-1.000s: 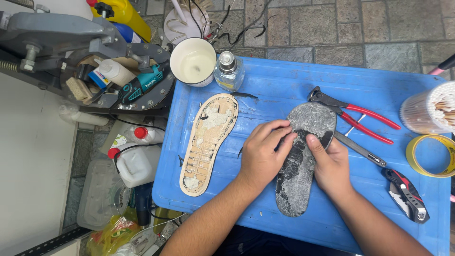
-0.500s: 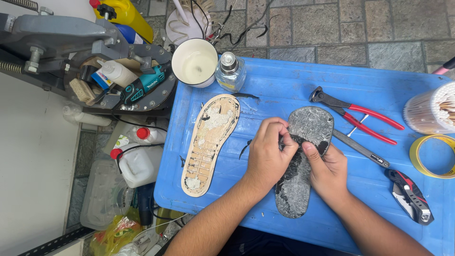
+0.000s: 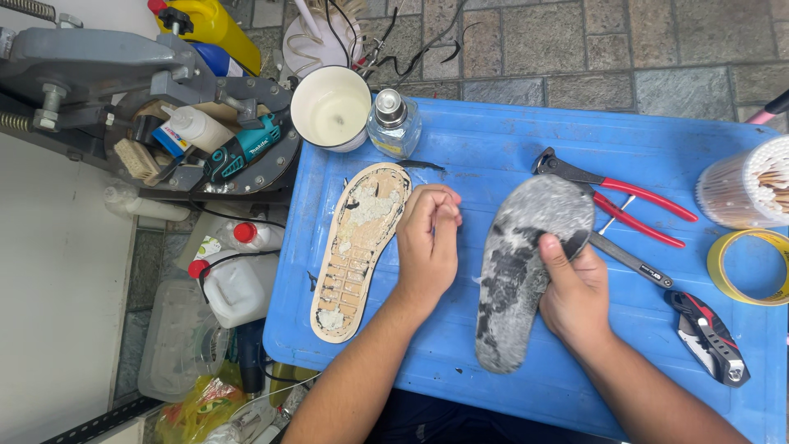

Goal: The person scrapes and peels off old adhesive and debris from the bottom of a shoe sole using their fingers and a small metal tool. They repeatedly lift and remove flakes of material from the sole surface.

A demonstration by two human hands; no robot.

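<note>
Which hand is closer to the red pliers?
Right. The right hand holds the grey sole just below-left of the red pliers. The left hand is farther away, on the sole's other side, beside the tan sole.

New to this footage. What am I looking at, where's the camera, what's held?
No machine here: a head-worn camera looks down at a person's two bare hands over a blue table. The right hand grips a grey worn shoe sole, thumb on top. The left hand is curled with fingertips pinched together; whether it holds anything is too small to tell. Beside it lies a tan insole. Also there: red-handled pincers, a white cup, a small glass bottle, a tape roll.
</note>
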